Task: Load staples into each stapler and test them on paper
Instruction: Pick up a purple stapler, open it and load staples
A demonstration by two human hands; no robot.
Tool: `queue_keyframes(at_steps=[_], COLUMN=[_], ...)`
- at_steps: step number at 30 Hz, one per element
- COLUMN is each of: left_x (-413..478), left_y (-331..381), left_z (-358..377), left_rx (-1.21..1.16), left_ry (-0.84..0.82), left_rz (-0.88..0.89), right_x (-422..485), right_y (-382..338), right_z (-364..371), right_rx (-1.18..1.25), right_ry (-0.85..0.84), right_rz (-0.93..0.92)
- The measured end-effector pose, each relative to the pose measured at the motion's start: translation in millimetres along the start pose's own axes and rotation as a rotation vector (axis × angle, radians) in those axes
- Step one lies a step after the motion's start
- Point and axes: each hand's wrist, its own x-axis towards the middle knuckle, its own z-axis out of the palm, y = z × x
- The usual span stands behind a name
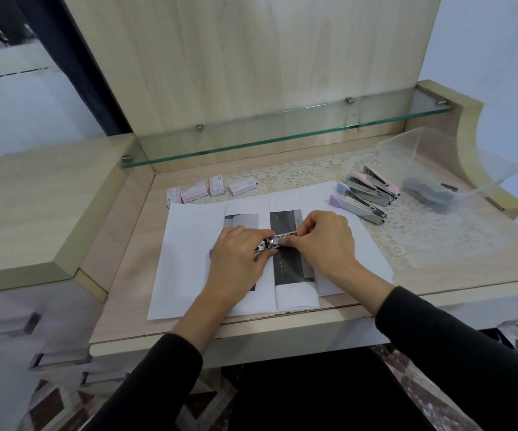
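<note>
Chrome glints between the two hands: a small stapler [274, 241] is held low over the middle of the white paper [189, 275], lying across a folded strip [285, 269] with dark print. The left hand [239, 253] has its fingers curled round the rear of the body, where a touch of lilac plastic shows past the knuckles. The right hand [323, 241] pinches the front end with curled fingertips. Whether the staple channel is open, or the nose is biting on the strip, cannot be told under the fingers.

A line of small pale dashes runs down the strip, which look like staples already driven, so some testing seems done. Beyond the paper's far left corner lie the staple boxes [211, 189], small and pink-and-white. Off the paper's far right corner, four other staplers [366, 194] in pink, blue and lilac lie side by side on a lace mat [422, 234], with a clear plastic tub [431, 169] just past them holding something dark. Whether those four are finished or waiting is not visible. I judge the task is in its middle or later part, with this stapler in hand.
</note>
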Motion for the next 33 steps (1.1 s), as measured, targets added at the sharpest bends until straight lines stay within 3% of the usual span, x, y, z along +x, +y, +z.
queue_keyframes(at_steps=[8,17,33], left_x=[-1,0,-1], left_y=[1,2,2], left_z=[-1,-1,-2], left_rx=[-0.008,-0.008,-0.021], left_ry=[-0.003,0.01,0.004], left_rz=[-0.012,0.002,-0.001], right_x=[13,23,28], right_y=[-12,4,5], right_z=[-16,-17,-11], right_rx=[-0.112,-0.086,-0.232], right_ry=[-0.118,-0.083,-0.133], right_rz=[0.035,0.002,-0.391])
